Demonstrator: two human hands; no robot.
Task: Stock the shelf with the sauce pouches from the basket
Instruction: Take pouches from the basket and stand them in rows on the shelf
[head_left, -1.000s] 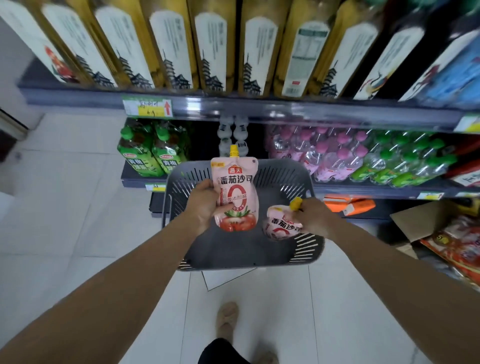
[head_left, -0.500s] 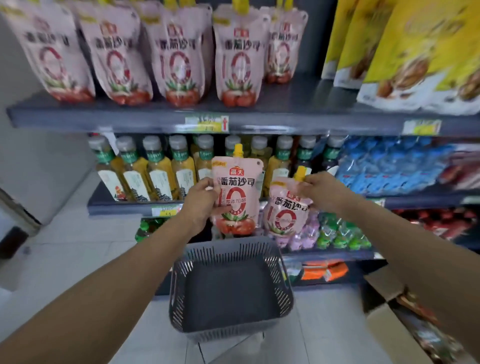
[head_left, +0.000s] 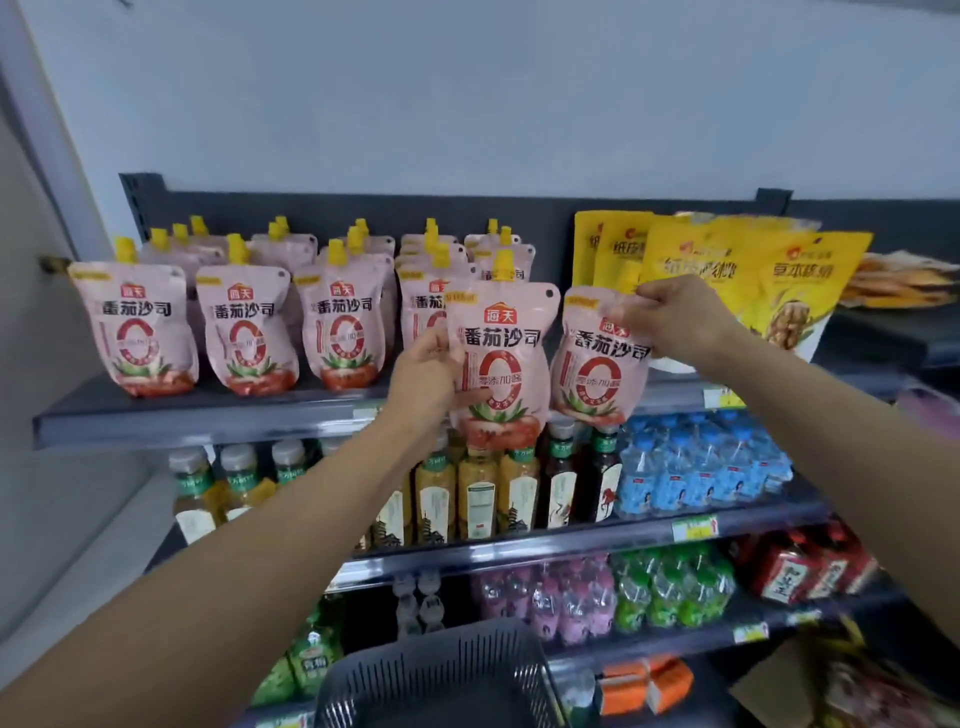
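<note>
Raised to top shelf (head_left: 182, 421): left hand (head_left: 423, 379) grips left pouch (head_left: 506, 358), right hand (head_left: 675, 317) pinches right pouch (head_left: 597, 374).

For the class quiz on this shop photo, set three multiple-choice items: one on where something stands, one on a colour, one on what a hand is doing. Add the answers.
1. Where do the yellow snack bags stand?
A. on the top shelf, right of the pink pouches
B. on the top shelf, left of the pink pouches
C. on the lowest shelf

2. What colour are the pouch caps?
A. green
B. blue
C. yellow

3. What is the right hand doing?
A. hanging empty
B. gripping a pouch at its top
C. pressing flat on the shelf

Answers:
1 A: the bags fill the shelf's right end, beside the pouches.
2 C: every cap that shows is yellow.
3 B: its fingers curl round the pouch's top.
</note>
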